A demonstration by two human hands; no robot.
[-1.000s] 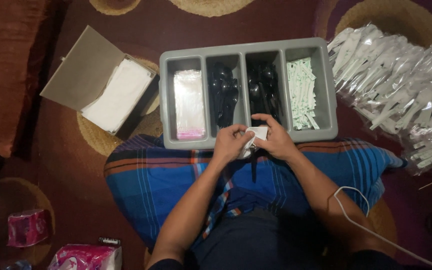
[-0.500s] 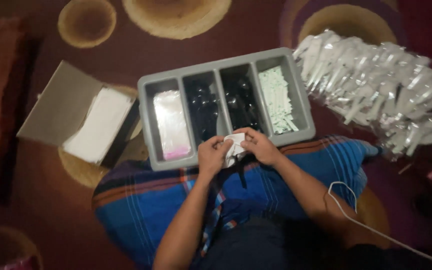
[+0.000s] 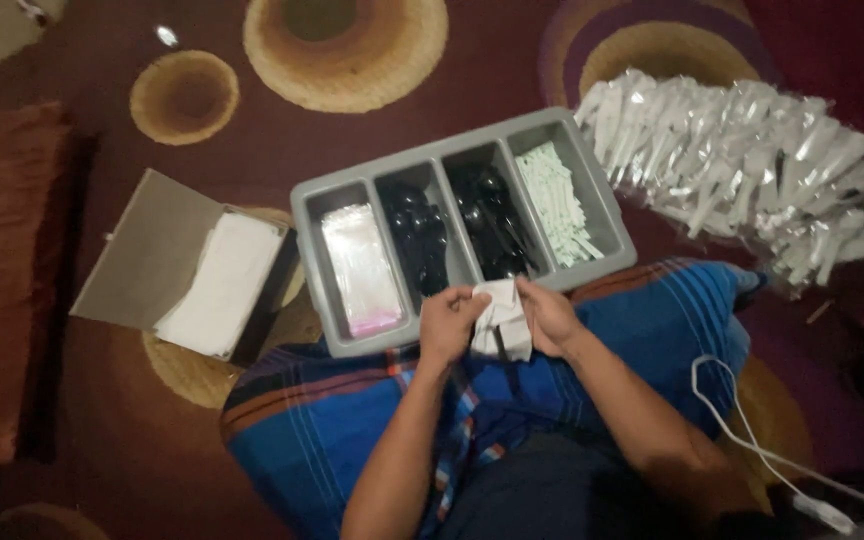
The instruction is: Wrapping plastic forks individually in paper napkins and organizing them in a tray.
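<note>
Both hands meet over the lap, just in front of the tray: the left hand [image 3: 449, 325] and right hand [image 3: 549, 316] each close their grip on a white napkin [image 3: 500, 318], with something dark and thin showing at its lower edge, likely a piece of black cutlery. The step in hand looks like folding or wrapping the napkin around it; the next move calls for keeping the fold tight from both sides. Beyond, the grey tray [image 3: 304, 215] holds clear bags [image 3: 360, 268], black cutlery [image 3: 457, 228] in the two middle bins and pale packets [image 3: 558, 203]. Left lies an open box [image 3: 157, 250] of napkins, far right a pile of wrapped sets [image 3: 742, 165]. The fingertips are hidden behind the napkin; the dim light blurs the cutlery shapes
</note>
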